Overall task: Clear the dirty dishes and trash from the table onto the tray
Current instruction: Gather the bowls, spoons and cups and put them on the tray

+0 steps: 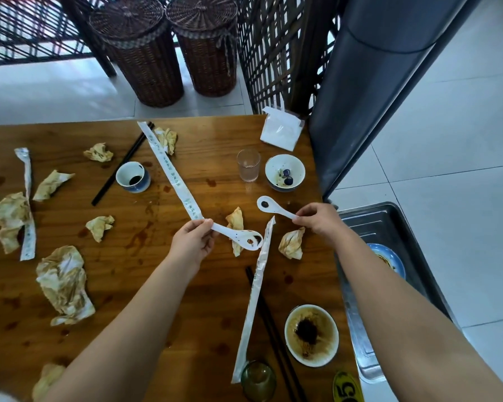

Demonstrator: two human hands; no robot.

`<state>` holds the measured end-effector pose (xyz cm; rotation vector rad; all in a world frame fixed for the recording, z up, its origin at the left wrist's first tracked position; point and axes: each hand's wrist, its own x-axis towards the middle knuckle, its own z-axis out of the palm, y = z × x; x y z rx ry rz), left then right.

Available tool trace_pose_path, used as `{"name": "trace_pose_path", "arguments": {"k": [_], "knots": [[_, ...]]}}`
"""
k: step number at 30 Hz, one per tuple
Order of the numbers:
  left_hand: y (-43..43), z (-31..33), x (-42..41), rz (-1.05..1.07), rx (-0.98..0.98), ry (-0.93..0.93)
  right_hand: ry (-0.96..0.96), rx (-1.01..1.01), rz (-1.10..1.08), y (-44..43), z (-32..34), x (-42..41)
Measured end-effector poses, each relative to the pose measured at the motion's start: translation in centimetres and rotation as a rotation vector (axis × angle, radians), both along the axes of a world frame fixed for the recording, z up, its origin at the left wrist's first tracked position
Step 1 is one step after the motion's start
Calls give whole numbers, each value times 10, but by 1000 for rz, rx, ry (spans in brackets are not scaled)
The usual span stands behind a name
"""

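Observation:
My left hand [192,242] pinches the handle of a dirty white soup spoon [246,240] above the wooden table [163,285]. My right hand [317,220] pinches the handle of a second white spoon [269,206], bowl pointing left. A metal tray [389,224] stands off the table's right edge with a blue-rimmed plate [391,258] in it. Dishes on the table: a blue cup [132,177], a glass [248,169], a small bowl [285,172], a sauce-stained bowl [311,335]. Several stained crumpled napkins [63,282], paper chopstick sleeves [169,169] and black chopsticks [119,166] lie scattered.
A white napkin pack [280,129] sits at the table's far right corner. A green glass [257,380] and a yellow number tag [347,388] stand at the near edge. Two wicker baskets [145,53] and a lattice screen [279,47] stand behind; a grey pillar [369,82] rises at right.

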<state>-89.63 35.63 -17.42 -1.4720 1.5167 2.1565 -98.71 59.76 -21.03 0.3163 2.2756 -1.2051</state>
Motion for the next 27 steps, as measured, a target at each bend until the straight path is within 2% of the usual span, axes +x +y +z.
{"name": "trace_pose_path", "arguments": {"k": [4,9,19,27], "knots": [[1,7,-2,-2,17,39,7,-79,-41,9,7,11],[6,15,-7,18,58,64,-13,-261,-193,25,14,30],[49,24,-39,110,155,37,-171,-746,-782,35,26,32],[82,20,-65,138,174,50,-251,-847,-842,21,44,18]]}}
